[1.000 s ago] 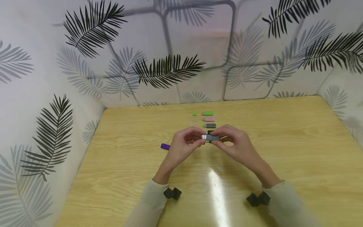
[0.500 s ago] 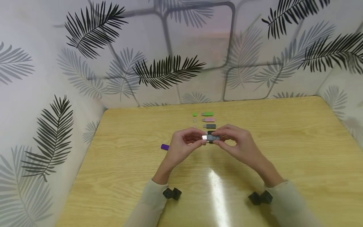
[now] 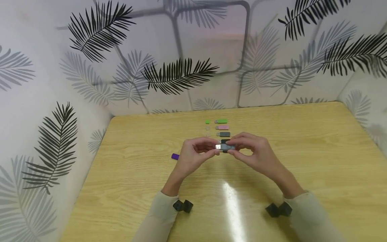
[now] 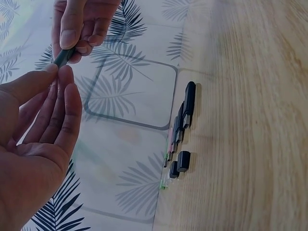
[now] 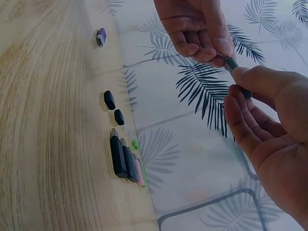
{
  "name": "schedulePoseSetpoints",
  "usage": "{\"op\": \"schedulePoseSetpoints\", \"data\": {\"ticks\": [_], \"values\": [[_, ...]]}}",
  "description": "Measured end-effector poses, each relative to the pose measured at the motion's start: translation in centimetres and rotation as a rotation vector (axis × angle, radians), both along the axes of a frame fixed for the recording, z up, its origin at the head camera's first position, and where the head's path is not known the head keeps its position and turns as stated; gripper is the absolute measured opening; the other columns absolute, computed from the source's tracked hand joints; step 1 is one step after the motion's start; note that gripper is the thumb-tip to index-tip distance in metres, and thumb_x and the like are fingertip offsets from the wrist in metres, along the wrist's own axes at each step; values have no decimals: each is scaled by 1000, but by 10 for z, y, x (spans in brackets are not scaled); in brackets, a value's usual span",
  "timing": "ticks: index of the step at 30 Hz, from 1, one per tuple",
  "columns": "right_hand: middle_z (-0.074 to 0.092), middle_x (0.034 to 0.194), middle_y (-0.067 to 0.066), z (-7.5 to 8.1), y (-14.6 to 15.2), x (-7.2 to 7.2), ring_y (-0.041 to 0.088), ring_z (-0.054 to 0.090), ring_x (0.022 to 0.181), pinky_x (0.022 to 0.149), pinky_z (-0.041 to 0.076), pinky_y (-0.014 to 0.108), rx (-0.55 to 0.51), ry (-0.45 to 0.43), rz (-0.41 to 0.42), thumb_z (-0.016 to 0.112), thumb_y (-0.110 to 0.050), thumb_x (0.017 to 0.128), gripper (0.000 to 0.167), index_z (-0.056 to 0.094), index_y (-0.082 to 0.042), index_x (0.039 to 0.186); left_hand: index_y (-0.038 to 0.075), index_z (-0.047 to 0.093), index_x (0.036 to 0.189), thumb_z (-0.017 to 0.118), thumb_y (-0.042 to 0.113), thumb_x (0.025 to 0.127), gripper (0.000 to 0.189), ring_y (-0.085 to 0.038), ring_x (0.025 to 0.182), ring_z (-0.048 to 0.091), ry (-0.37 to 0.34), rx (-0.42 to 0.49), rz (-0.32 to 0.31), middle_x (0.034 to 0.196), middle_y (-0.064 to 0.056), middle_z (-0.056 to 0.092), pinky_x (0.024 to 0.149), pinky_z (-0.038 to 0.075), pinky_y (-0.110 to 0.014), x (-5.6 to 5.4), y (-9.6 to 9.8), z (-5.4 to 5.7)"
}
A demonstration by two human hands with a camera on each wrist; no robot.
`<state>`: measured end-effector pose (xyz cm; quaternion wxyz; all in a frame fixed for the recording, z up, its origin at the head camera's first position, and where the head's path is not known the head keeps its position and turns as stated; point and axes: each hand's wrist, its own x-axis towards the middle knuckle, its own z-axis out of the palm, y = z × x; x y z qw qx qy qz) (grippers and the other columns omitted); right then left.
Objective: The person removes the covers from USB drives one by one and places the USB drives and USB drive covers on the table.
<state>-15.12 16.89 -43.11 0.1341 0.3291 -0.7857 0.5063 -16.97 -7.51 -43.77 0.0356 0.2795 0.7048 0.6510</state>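
In the head view, my left hand [image 3: 195, 156] and right hand [image 3: 254, 151] meet above the table, holding one grey USB flash drive [image 3: 226, 147] level between them. The left thumb and fingers pinch its silver end, while the right thumb and fingers grip the grey end. Both wrist views show the drive [image 4: 62, 57] edge-on, largely covered by fingertips. Just behind the hands lies a black USB flash drive [image 3: 225, 141], partly hidden. Beyond it are a dark grey drive [image 3: 223, 134], a pink drive [image 3: 222, 127] and a green drive [image 3: 221, 121] in a column.
Left of the column lie a green cap [image 3: 207, 121] and a clear cap [image 3: 207, 128]. Two black caps, one nearer [image 5: 109, 100] and one farther [image 5: 119, 117], show in the right wrist view. A purple USB drive [image 3: 175, 156] lies by my left hand. Patterned wall covering [image 3: 193, 87] borders the table.
My right hand and the held drive have shifted very slightly to the right. The drive's silver end reflects more light than a second ago. Both hands keep their grip.
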Motion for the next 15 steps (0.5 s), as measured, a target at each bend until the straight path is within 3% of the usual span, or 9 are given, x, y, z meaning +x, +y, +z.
{"op": "schedulePoseSetpoints", "data": {"ticks": [15], "values": [[72, 104, 2, 4, -1, 0, 14, 71, 84, 75, 60, 25, -29, -36, 37, 79, 11, 83, 30, 76, -5, 109, -5, 75, 107, 76, -5, 89, 18, -21, 84, 75, -14, 29, -24, 101, -16, 76, 78, 62, -38, -1, -4, 3]]}}
